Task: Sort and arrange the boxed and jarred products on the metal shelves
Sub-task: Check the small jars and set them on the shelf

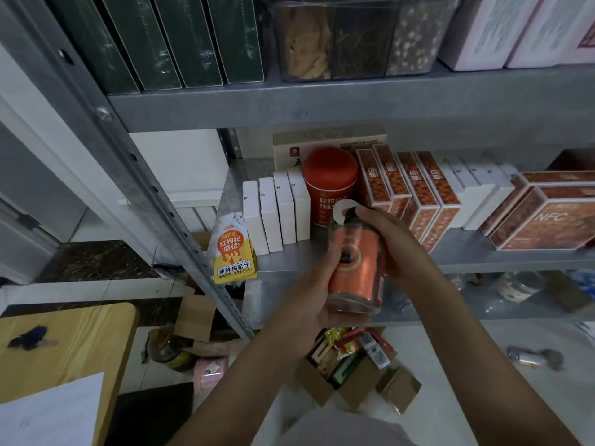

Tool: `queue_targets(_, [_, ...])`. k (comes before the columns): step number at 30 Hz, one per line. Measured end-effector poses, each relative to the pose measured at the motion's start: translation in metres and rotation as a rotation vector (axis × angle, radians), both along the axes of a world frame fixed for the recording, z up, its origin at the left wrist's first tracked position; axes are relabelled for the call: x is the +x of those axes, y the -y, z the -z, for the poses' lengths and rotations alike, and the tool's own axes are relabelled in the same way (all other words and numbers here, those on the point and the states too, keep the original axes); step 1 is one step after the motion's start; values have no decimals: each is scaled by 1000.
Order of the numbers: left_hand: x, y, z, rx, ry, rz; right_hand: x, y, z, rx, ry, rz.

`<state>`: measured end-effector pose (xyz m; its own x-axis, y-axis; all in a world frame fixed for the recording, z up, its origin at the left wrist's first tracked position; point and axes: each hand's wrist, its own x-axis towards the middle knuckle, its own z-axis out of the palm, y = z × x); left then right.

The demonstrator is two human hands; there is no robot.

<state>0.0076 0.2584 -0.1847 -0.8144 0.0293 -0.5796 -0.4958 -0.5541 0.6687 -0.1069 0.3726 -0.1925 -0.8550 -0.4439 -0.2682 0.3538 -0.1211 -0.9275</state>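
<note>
Both my hands hold a clear jar with an orange label (355, 263) in front of the middle metal shelf (483, 257). My left hand (310, 294) grips its lower side and bottom. My right hand (391, 239) wraps the jar's right side, its fingers up near the white lid. Just behind the jar a red canister (330, 178) stands on the shelf. Several white boxes (277, 210) stand in a row to the canister's left, and several orange patterned boxes (415, 194) to its right.
A yellow-orange NFC pouch (233, 249) leans at the shelf's left edge beside the upright post (154, 185). Larger orange NFC boxes (547, 220) sit far right. Green boxes (154, 40) and clear containers (354, 37) fill the upper shelf. An open cardboard box (347, 365) lies on the floor, a wooden table (70, 342) stands left.
</note>
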Motion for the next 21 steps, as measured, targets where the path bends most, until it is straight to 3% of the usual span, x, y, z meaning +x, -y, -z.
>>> queue_targets(4, [3, -8, -14, 653, 80, 17, 12, 6, 5, -422, 440, -69])
queue_targets(7, [7, -12, -12, 796, 49, -19, 16, 10, 15, -451, 548, -55])
queue_targets(9, [10, -12, -8, 793, 45, -22, 17, 11, 17, -414, 551, -52])
queue_targets(11, [12, -9, 1, 650, 25, 51, 15, 8, 13, -330, 475, -58])
queue_targets(15, [12, -1, 10, 198, 57, 21, 7, 3, 0, 93, 96, -9])
queue_targets(17, [11, -2, 10, 89, 46, 8, 7, 3, -2, 224, -16, 29])
queue_targets(19, [11, -6, 6, 152, 85, -5, 8, 1, 0, 141, 59, -5])
queue_targets(21, [14, -9, -2, 472, 142, -25, 10, -1, 1, -58, 244, -68])
